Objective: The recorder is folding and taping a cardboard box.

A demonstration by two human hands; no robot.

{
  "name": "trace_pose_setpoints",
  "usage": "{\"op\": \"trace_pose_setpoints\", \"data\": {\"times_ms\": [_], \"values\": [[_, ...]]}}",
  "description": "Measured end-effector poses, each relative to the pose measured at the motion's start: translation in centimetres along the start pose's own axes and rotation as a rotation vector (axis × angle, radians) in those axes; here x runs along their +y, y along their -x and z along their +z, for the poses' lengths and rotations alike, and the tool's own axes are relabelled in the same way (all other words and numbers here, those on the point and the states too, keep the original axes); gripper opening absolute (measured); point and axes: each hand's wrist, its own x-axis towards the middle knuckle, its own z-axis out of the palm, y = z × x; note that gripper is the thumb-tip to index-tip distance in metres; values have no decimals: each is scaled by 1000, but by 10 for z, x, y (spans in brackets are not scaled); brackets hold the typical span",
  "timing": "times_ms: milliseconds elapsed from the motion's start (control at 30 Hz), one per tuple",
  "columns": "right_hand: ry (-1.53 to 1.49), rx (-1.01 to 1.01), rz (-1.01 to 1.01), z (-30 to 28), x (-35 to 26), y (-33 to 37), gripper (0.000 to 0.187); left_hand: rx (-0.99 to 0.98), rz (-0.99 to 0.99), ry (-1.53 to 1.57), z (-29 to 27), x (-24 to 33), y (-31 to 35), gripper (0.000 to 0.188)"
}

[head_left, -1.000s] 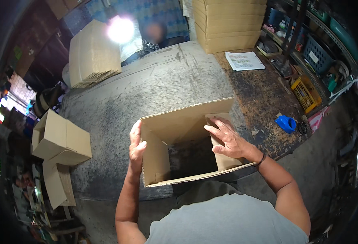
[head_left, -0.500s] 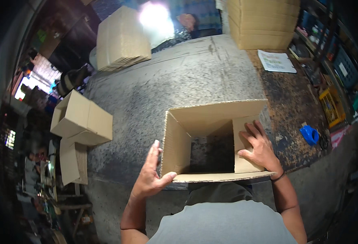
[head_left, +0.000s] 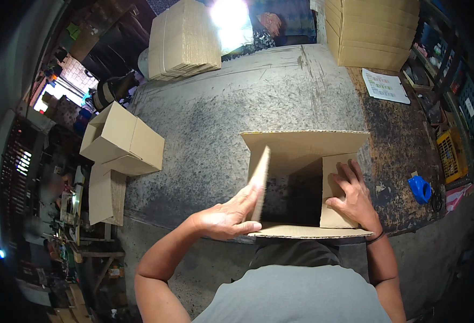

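Observation:
An open cardboard box [head_left: 307, 141] stands at the near edge of the table in front of me, its dark inside showing. My left hand [head_left: 231, 215] lies flat against the outside of the left flap, which tilts inward and is smeared by motion; the thumb rests by the near flap. On the right flap [head_left: 336, 210], folded inward, my right hand [head_left: 352, 196] presses down with its fingers spread. The far flap stands up, and the near flap [head_left: 312, 232] leans out toward me.
Two folded cardboard boxes [head_left: 129, 137] stand at the table's left edge. Flattened cardboard stacks [head_left: 185, 40] [head_left: 377, 32] sit at the back. At right are a printed sheet [head_left: 386, 86], a blue tape dispenser [head_left: 420, 189] and a yellow crate [head_left: 452, 156].
My left hand has moved right and pushed the left flap inward from upright. My right hand stays on the right flap. The whole view has shifted slightly.

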Motion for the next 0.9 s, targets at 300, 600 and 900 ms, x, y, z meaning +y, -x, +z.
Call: {"op": "trace_pose_setpoints", "data": {"times_ms": [300,600,900], "values": [[-67,71,2,-5,-1,0,44,-240,119,-80,-7,-20,-29,95],[-694,-737,-288,-59,30,19,88,-264,101,169,-12,-22,4,73],[-630,-722,-116,-92,-6,13,52,45,180,355,2,-33,-1,37]]}}
